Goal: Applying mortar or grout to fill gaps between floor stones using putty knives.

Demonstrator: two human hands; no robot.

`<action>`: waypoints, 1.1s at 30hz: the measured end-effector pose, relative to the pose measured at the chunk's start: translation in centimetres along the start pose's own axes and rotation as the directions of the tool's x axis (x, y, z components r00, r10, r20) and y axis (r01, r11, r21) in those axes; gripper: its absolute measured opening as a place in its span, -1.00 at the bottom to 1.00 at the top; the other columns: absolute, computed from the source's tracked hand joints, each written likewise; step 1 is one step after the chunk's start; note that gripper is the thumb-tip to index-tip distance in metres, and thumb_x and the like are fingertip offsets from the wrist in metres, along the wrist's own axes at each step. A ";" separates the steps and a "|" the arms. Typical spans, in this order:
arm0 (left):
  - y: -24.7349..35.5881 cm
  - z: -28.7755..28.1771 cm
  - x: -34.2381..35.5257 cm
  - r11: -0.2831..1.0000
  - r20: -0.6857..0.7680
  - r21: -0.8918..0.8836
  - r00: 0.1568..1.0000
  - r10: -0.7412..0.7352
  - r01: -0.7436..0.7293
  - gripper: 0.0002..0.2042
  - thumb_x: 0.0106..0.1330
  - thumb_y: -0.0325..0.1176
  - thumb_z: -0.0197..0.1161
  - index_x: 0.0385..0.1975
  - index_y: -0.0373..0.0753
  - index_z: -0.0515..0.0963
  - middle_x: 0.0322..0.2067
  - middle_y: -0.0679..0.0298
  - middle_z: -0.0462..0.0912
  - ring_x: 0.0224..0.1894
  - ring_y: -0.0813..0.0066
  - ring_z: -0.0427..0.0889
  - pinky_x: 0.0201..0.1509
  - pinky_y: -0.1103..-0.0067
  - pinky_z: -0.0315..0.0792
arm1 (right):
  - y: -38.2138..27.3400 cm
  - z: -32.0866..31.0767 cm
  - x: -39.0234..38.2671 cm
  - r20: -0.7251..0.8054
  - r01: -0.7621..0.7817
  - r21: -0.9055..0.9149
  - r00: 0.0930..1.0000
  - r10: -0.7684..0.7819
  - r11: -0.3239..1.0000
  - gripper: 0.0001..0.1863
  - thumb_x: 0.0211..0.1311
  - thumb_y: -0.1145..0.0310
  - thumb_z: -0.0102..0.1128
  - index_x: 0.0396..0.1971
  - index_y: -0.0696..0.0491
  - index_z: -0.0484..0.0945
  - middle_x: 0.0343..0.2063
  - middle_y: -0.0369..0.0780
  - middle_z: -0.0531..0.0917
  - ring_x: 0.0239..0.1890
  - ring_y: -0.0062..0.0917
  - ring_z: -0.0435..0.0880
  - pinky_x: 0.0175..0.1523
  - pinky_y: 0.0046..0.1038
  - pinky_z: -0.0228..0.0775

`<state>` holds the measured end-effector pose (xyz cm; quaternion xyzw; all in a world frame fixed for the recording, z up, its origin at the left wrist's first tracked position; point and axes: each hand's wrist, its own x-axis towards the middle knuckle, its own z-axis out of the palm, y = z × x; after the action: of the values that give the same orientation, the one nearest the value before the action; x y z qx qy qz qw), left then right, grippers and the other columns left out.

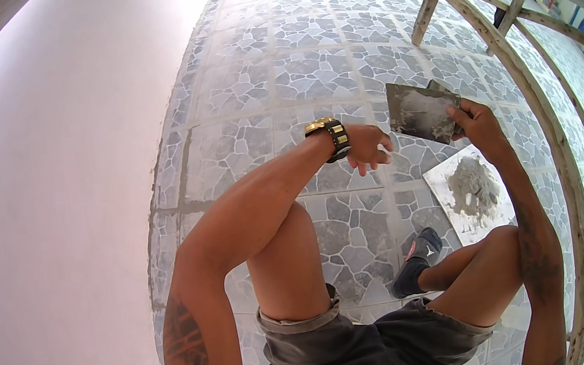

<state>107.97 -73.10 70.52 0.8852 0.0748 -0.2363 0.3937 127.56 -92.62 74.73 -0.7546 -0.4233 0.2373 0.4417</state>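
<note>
My right hand (477, 126) grips the right edge of a rectangular trowel (422, 112), thumb on its upper face. Grey, mortar-like residue smears the blade, and a small dark part sticks out behind its upper right edge. Left of the trowel and apart from it, my left hand (370, 147) hangs open, fingers loosely bent and holding nothing. A gold and black watch (330, 135) is on that wrist. Below my right hand, a white square board (450, 190) lies on the floor, partly behind my right forearm. On it sits a heap of grey mortar (474, 185).
Grey stone-patterned tiles (234, 75) cover the floor, with mortar-coloured joints. A smooth white wall (65, 222) runs along the left. Wooden scaffold poles (570, 188) stand on the right. My foot in a dark shoe (422, 245) is near the board.
</note>
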 end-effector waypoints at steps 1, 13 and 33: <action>0.0 0.0 0.0 1.000 0.001 -0.003 1.000 -0.001 0.001 -0.50 0.43 -0.14 0.02 0.29 -0.26 0.28 -0.11 0.09 0.68 -0.23 0.37 0.75 -0.15 0.46 0.64 | 0.0 0.0 0.0 -0.001 0.000 0.000 1.000 0.000 1.000 -0.74 0.38 0.29 0.14 -0.21 0.22 0.59 -0.43 -0.25 0.65 -0.42 -0.65 0.62 -0.34 -0.53 0.59; 0.0 0.1 0.3 1.000 -0.002 -0.017 1.000 -0.001 0.001 -0.50 0.42 -0.15 0.03 0.28 -0.27 0.29 -0.13 0.10 0.69 -0.25 0.37 0.75 -0.17 0.47 0.64 | 0.2 -0.2 0.1 0.007 -0.008 0.003 1.000 0.008 1.000 -0.75 0.39 0.29 0.12 -0.24 0.20 0.59 -0.43 -0.26 0.66 -0.41 -0.66 0.62 -0.33 -0.52 0.58; 0.6 -0.1 0.5 1.000 -0.023 0.008 1.000 -0.008 0.008 -0.50 0.43 -0.12 0.02 0.28 -0.25 0.31 -0.13 0.15 0.70 -0.26 0.39 0.75 -0.20 0.50 0.63 | 0.5 -0.7 0.5 0.016 0.000 -0.013 1.000 0.000 1.000 -0.74 0.38 0.30 0.14 -0.24 0.23 0.58 -0.42 -0.26 0.63 -0.41 -0.66 0.60 -0.34 -0.53 0.59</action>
<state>108.61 -73.42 70.74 0.8891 0.0818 -0.2281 0.3882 128.59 -92.66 74.65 -0.7556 -0.4282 0.2407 0.4333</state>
